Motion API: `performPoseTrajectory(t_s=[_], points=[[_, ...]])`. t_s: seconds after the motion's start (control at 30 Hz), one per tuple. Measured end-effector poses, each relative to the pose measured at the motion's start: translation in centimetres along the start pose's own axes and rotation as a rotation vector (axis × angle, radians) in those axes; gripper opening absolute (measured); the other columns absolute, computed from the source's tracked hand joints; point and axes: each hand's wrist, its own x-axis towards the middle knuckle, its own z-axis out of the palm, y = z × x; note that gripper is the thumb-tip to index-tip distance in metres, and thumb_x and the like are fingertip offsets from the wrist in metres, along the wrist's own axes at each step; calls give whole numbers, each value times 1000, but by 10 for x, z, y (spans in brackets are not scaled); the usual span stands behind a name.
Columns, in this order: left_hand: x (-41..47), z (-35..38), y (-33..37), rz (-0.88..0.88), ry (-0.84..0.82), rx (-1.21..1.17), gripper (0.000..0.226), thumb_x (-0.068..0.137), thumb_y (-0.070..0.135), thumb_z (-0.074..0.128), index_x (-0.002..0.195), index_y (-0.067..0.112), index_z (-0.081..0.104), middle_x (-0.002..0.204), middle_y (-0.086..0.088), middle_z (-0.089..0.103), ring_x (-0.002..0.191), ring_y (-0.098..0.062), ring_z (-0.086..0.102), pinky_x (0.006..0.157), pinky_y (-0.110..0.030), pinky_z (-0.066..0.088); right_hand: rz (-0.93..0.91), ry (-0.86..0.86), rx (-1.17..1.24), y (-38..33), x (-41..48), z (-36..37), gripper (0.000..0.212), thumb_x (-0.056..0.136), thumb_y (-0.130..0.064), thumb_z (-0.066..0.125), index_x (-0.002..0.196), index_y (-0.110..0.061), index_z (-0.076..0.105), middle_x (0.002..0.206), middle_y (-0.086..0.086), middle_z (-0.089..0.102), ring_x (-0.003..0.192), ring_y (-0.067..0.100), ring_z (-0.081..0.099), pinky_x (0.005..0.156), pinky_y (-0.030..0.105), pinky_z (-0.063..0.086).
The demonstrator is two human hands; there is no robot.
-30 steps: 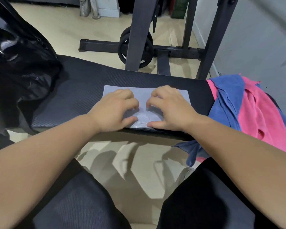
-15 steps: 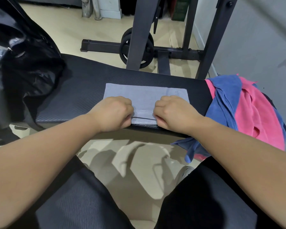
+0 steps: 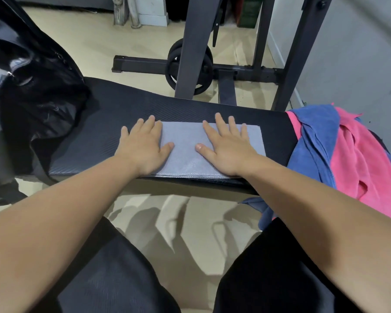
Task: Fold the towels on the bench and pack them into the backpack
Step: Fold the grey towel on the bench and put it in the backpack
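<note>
A grey towel (image 3: 185,152), folded into a flat, smooth rectangle with a stitched hem on its near side, lies mid-bench on the black bench (image 3: 122,109), reaching the bench's near edge. The left hand (image 3: 142,147) and right hand (image 3: 228,147) press flat on it, fingers straight and spread, gripping nothing. A crumpled blue towel (image 3: 312,141) and pink towel (image 3: 357,159) drape over the bench's right end; the black backpack (image 3: 38,102) sits at its left end.

Black padded bench (image 3: 113,114): bare strip left of folded grey towel (image 3: 185,152), passable. Left end blocked by crumpled black backpack (image 3: 38,109); right end by blue-and-pink towel heap (image 3: 359,159); far side by dark metal rack uprights (image 3: 190,41).
</note>
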Motion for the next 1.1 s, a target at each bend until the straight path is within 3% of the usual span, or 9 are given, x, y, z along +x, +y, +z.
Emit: performPoseTrajectory(t_s=[0.07, 0.23, 0.3, 0.37, 0.47, 0.67, 0.8, 0.93, 1.1], points=[[2, 8, 1, -47, -80, 0, 82, 98, 66, 19, 160, 16, 1, 169, -1, -7, 155, -28, -3, 121, -59, 6, 82, -22, -29, 0, 5, 7, 87, 88, -84, 12, 159, -40, -10, 166, 0, -25, 151, 34, -26, 118, 63, -14], [4, 11, -8, -62, -56, -2, 89, 94, 72, 14, 160, 15, -7, 168, -1, -12, 155, -25, -7, 122, -59, 2, 76, -15, -79, 5, 3, 9, 99, 75, -96, 8, 156, -44, -15, 166, 3, -26, 150, 37, -27, 114, 69, -15], [4, 8, -13, -119, 17, -16, 92, 93, 72, 17, 159, 8, 8, 168, -9, 4, 153, -30, 7, 122, -56, 9, 67, 1, -111, 6, 3, 9, 100, 75, -96, 7, 157, -43, -15, 166, 5, -25, 150, 38, -27, 114, 70, -15], [4, 0, -19, -181, 147, -50, 83, 93, 70, 27, 138, 2, 44, 148, -18, 39, 136, -37, 33, 112, -52, 31, 25, 63, -155, 1, 3, 7, 100, 78, -93, 6, 159, -37, -12, 167, 8, -23, 151, 36, -27, 113, 70, -15], [6, -10, -28, -255, 186, -137, 62, 89, 64, 50, 108, 6, 64, 125, -12, 48, 119, -35, 40, 93, -46, 42, -67, 148, -158, -18, 4, 7, 102, 82, -88, 6, 162, -26, -6, 168, 7, -19, 152, 29, -26, 115, 67, -16], [5, -13, -21, -234, 159, -210, 45, 85, 56, 63, 109, 18, 69, 119, -7, 49, 114, -33, 42, 89, -41, 41, -19, 50, -127, -36, 10, 19, 110, 80, -89, 4, 161, -16, -8, 168, 7, -19, 153, 27, -23, 116, 66, -15], [7, -17, -21, -312, 89, -562, 48, 62, 59, 62, 78, 16, 72, 99, -5, 64, 98, -30, 60, 79, -44, 56, -25, 48, -111, -36, 9, 19, 111, 79, -90, 7, 161, -16, -9, 168, 6, -19, 153, 25, -23, 117, 66, -14], [11, -22, -19, -367, 37, -911, 44, 70, 33, 77, 90, -4, 66, 83, -9, 69, 71, -21, 63, 75, -48, 58, -32, 46, -92, -35, 8, 19, 112, 78, -90, 7, 161, -17, -10, 167, 5, -21, 152, 24, -25, 118, 64, -14], [13, -35, -7, -406, 100, -1133, 29, 79, 18, 80, 90, 19, 53, 91, -1, 54, 74, -18, 52, 66, -28, 43, -25, 70, -79, -36, 7, 21, 112, 79, -91, 7, 161, -17, -9, 168, 4, -19, 153, 23, -24, 118, 64, -13]])
